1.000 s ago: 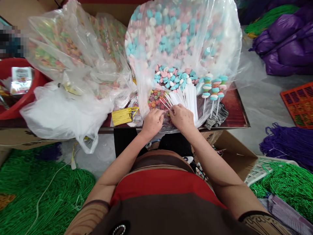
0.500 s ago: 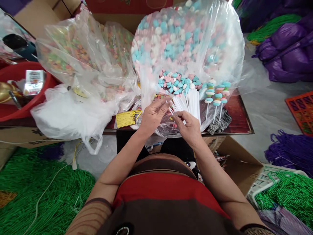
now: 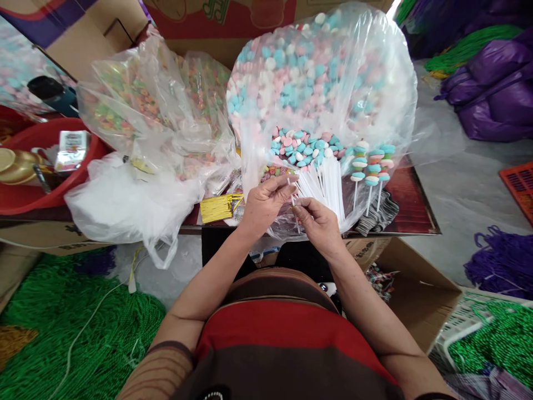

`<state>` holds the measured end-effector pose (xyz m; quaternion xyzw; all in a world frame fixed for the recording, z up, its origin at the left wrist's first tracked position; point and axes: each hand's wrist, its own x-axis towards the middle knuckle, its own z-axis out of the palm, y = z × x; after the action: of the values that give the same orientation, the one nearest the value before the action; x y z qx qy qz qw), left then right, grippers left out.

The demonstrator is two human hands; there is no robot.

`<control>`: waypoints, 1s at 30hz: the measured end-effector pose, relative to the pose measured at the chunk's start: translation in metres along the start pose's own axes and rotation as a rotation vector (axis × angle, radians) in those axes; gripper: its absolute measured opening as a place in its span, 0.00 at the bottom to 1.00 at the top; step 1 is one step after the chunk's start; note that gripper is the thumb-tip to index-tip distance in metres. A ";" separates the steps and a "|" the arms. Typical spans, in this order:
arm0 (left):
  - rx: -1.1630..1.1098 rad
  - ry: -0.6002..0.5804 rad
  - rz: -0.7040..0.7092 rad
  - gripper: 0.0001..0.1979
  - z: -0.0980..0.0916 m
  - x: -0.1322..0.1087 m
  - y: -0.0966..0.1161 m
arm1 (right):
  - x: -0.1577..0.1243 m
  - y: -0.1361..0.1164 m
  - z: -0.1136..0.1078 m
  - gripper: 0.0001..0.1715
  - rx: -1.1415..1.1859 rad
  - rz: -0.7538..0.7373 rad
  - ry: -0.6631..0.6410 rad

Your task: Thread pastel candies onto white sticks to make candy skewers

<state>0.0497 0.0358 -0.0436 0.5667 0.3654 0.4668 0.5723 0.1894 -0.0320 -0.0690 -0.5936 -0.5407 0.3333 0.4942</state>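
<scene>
A thin white stick (image 3: pixel 293 200) runs between my hands, tilted, and I see only short lengths of it. My left hand (image 3: pixel 265 204) pinches its upper part between thumb and fingers. Lower down, my right hand (image 3: pixel 320 223) is closed on it too. Just beyond my right hand lies a bundle of white sticks (image 3: pixel 332 189). Behind that is a heap of blue, pink and white candies (image 3: pixel 306 147) at the mouth of a clear bag (image 3: pixel 287 72). Small ring-shaped candies (image 3: pixel 275 173) lie beyond my left fingers. To the right, three candy skewers (image 3: pixel 370 172) lie side by side.
Left of my hands are yellow twist ties (image 3: pixel 215 208), a white plastic bag (image 3: pixel 125 205) and a bag of ring candies (image 3: pixel 145 100). A red basin (image 3: pixel 96 149) stands farther left. An open cardboard box (image 3: pixel 420 294) sits below the table's right end; striped grey cloth (image 3: pixel 381 214) lies above it.
The whole view has shifted slightly down and to the right. My hands stay close together, and the stick between them now stands more upright.
</scene>
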 end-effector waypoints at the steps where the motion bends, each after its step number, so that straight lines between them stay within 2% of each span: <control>1: -0.037 0.010 -0.003 0.10 0.001 0.002 0.000 | 0.000 0.000 0.000 0.13 0.022 0.008 0.000; 3: -0.131 0.052 0.000 0.09 0.001 0.007 0.001 | 0.000 0.000 -0.001 0.15 0.091 0.037 0.003; 6: -0.275 0.161 0.003 0.06 -0.006 0.019 0.003 | -0.001 -0.002 -0.008 0.20 0.345 0.136 -0.007; 9: -0.358 0.267 -0.098 0.04 -0.016 0.030 0.002 | -0.002 -0.005 -0.015 0.21 0.580 0.197 -0.019; 12: -0.430 0.326 -0.225 0.04 -0.020 0.034 -0.005 | -0.005 -0.008 -0.016 0.24 0.653 0.191 -0.003; 15: -0.540 0.349 -0.286 0.07 -0.016 0.031 -0.010 | -0.005 -0.010 -0.010 0.29 0.708 0.154 0.044; 19: -0.616 0.364 -0.389 0.07 -0.003 0.020 -0.013 | 0.002 -0.004 -0.001 0.22 0.649 0.120 0.181; 22: -0.581 0.283 -0.485 0.06 0.012 0.004 -0.020 | 0.007 0.005 0.003 0.21 0.465 0.053 0.322; 24: -0.565 0.177 -0.534 0.10 0.022 -0.010 -0.027 | 0.008 0.010 0.004 0.20 0.390 0.029 0.366; 26: -0.527 0.036 -0.566 0.15 0.029 -0.024 -0.034 | 0.006 0.014 0.002 0.19 0.400 0.066 0.372; 28: -0.382 -0.142 -0.577 0.18 0.031 -0.031 -0.036 | 0.005 0.015 -0.002 0.19 0.464 0.125 0.372; 30: -0.092 -0.273 -0.480 0.18 0.027 -0.028 -0.032 | 0.004 0.014 -0.007 0.20 0.523 0.151 0.385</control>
<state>0.0705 0.0037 -0.0763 0.4950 0.3871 0.2531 0.7356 0.2015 -0.0291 -0.0797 -0.5372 -0.2881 0.3781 0.6967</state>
